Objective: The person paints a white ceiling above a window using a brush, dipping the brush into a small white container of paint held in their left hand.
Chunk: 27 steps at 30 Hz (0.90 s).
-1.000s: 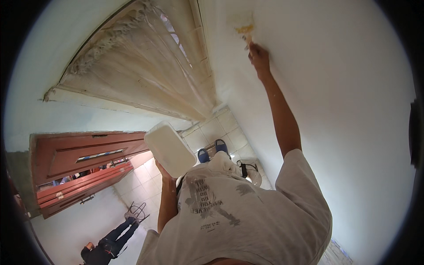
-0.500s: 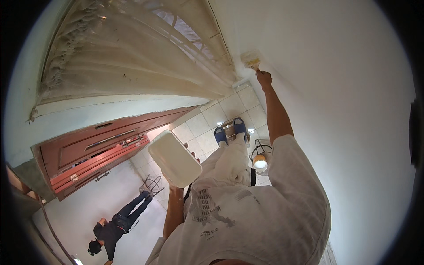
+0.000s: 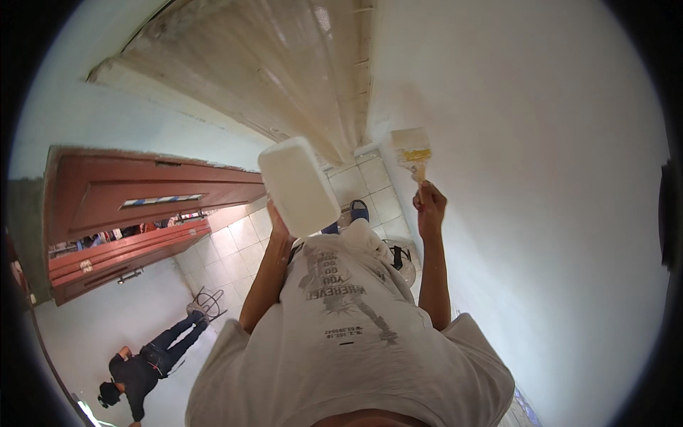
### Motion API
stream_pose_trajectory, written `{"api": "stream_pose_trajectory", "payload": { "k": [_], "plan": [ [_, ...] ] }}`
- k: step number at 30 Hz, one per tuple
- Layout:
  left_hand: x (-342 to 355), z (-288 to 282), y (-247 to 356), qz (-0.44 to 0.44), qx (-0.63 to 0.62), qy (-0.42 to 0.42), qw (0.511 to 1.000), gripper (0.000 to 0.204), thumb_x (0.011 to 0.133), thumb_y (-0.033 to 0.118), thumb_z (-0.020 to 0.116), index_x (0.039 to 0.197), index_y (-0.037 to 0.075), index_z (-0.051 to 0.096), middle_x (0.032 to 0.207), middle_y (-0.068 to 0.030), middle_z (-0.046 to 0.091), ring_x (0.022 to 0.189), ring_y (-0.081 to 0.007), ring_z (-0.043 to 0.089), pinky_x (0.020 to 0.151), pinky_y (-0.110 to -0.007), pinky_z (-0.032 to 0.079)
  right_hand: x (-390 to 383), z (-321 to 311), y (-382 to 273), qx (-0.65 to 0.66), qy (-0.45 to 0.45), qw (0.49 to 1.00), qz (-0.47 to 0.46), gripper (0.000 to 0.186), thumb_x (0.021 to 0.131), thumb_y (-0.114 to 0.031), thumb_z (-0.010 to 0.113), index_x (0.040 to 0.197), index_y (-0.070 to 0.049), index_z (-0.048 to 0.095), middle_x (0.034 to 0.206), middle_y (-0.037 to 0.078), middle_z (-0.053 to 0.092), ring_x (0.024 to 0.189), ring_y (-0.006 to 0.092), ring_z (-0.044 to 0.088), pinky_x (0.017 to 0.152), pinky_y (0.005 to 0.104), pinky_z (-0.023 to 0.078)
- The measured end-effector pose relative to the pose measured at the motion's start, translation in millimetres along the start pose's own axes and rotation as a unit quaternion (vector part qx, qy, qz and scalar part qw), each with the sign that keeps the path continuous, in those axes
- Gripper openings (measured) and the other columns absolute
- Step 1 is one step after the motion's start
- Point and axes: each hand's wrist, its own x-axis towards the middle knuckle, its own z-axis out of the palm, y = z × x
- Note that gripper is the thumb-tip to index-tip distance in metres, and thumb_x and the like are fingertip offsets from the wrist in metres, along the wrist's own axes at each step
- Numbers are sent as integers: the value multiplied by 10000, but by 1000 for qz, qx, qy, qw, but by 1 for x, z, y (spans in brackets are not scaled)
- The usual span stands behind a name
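My right hand (image 3: 430, 205) grips the handle of a wide paintbrush (image 3: 413, 151), whose bristles are whitish with a yellow band. The brush is up in front of the white wall (image 3: 533, 171); whether its bristles touch the wall I cannot tell. To the left, my left hand (image 3: 278, 220) is closed on the side of a white rectangular tray (image 3: 300, 186) with rounded corners. Most of the fingers are hidden behind the tray. The tray looks white inside, and I cannot make out how much paint it holds.
A dusty plastic sheet (image 3: 249, 64) hangs ahead. Red-brown doors (image 3: 142, 185) are at the left, near a person (image 3: 153, 359) in dark clothes standing on a metal-legged stool (image 3: 210, 302). A bucket (image 3: 404, 267) stands by my legs on the tiled floor (image 3: 242, 231).
My right hand has drawn the paintbrush back from the far corner toward me. The tray in my left hand has risen and moved forward. My view has shifted too.
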Motion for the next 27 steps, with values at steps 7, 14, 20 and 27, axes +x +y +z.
{"api": "stream_pose_trajectory", "payload": {
  "k": [7, 14, 20, 27],
  "plan": [
    [36, 23, -11, -100, -182, -166, 964, 619, 986, 501, 467, 1439, 83, 424, 1274, -140, 591, 1129, -327, 615, 942, -531, 525, -62, 63, -135, -167, -13, 978, -128, 513, 951, -179, 648, 1383, 57, 504, 663, 26, 574, 576, 84, 508, 541, 241, 400],
    [41, 74, -13, -282, -267, -350, 852, 725, 948, 573, 467, 1448, 51, 410, 1354, -176, 539, 1215, -373, 550, 986, -587, 458, -105, 101, -181, -118, -115, 961, -222, 301, 961, -133, 596, 1209, 38, 609, 955, 173, 695, 679, 242, 649, 594, 338, 505],
    [29, 74, -6, -263, -194, -283, 902, 704, 978, 590, 402, 1482, 99, 394, 1407, -139, 523, 1242, -356, 552, 1028, -552, 457, -115, 126, -174, -104, -81, 962, -237, 242, 958, -105, 577, 1073, 87, 669, 847, 172, 684, 648, 234, 644, 589, 336, 511],
    [11, 124, 25, -243, -146, -218, 934, 677, 996, 609, 361, 1490, 147, 390, 1441, -127, 502, 1279, -328, 535, 1058, -528, 461, -116, 157, -163, -169, 64, 953, -242, 233, 965, -120, 591, 845, 49, 696, 774, 85, 668, 591, 118, 564, 542, 270, 439]
  ]
}}
